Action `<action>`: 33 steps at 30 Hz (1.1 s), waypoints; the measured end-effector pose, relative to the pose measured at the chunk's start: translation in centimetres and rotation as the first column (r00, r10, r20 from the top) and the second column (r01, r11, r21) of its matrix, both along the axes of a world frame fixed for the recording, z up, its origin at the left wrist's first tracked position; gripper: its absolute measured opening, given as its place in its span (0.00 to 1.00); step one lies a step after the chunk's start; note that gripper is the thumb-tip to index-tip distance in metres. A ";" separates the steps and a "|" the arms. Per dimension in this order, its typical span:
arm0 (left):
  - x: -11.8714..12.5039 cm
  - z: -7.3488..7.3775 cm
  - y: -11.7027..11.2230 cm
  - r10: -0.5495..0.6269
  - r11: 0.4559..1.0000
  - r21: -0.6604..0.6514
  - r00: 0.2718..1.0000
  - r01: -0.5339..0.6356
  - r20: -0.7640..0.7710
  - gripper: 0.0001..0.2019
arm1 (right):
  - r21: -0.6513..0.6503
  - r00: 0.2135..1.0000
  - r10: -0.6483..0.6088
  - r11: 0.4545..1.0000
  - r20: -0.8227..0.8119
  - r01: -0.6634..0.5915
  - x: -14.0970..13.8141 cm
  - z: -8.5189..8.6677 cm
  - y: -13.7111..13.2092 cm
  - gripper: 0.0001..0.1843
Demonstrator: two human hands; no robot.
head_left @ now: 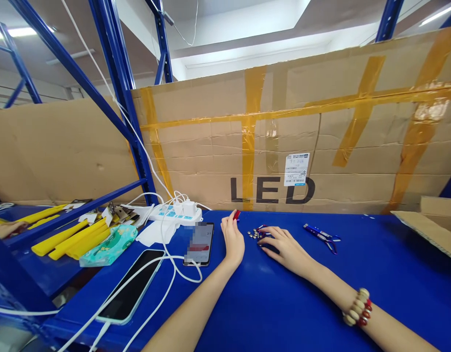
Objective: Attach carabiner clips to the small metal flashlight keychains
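Note:
My left hand (pixel 233 242) rises from the blue tabletop, its fingers closed on a small red piece (pixel 237 214) whose kind I cannot make out. Just to its right, several small shiny metal pieces (pixel 253 233) lie in a loose pile. Over the right side of that pile reaches my right hand (pixel 282 247), palm down, fingers apart and bent. Its fingertips are at the pieces; whether one is between them is hidden. Farther right lies a blue, scissor-like tool (pixel 321 236) with spread handles. A lit phone (pixel 203 242) rests left of my left hand.
A dark-screened phone (pixel 132 286) with white cables lies at the left front. Behind it stand a white power strip (pixel 176 211), a green patterned packet (pixel 110 244) and yellow tubes (pixel 76 237). Taped cardboard (pixel 210 156) walls the back. Another person's hand (pixel 9 229) shows far left.

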State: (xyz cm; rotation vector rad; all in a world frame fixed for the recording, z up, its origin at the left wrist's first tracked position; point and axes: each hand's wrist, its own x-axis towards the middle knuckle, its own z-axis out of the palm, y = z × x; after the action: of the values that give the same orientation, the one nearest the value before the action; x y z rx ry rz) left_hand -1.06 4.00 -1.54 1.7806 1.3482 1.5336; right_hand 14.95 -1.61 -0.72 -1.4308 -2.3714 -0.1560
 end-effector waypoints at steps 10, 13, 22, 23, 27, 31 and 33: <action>0.5 -1.1 0.5 -0.135 0.991 0.026 0.970 0.133 0.204 0.14 | -0.013 0.999 -0.026 1.000 -0.040 0.025 1.0 0.3 -0.4 0.10; 0.9 -1.4 0.5 -0.250 0.964 -0.016 0.932 0.264 0.263 0.14 | -0.020 1.000 -0.023 1.000 -0.021 0.022 0.9 0.5 -0.4 0.08; 1.4 -1.7 0.0 -0.419 0.906 0.008 0.895 0.422 0.155 0.09 | -0.006 0.997 0.078 0.997 0.011 -0.078 0.8 0.6 -0.4 0.12; 1.3 -1.8 0.0 -0.419 0.907 0.013 0.896 0.422 0.145 0.09 | -0.006 0.996 0.084 0.996 0.011 -0.084 0.9 0.6 -0.5 0.12; 1.2 -2.0 0.3 -0.399 0.916 0.014 0.909 0.400 0.116 0.07 | -0.004 0.994 0.105 0.995 0.011 -0.105 0.8 0.6 -0.5 0.13; 1.0 -1.9 0.5 -0.382 0.924 0.010 0.918 0.383 0.108 0.06 | -0.041 0.994 0.111 0.993 0.018 -0.110 0.6 0.8 -0.6 0.11; 0.9 -1.7 0.4 -0.387 0.922 0.022 0.917 0.386 0.101 0.06 | -0.058 0.995 0.098 0.994 0.006 -0.097 0.5 0.8 -0.7 0.10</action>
State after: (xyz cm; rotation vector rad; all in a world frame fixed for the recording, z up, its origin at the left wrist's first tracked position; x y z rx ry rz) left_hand -0.14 4.42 -3.27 1.8083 0.8773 1.3831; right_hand 15.45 -2.27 0.13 -1.3382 -2.4657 -0.0688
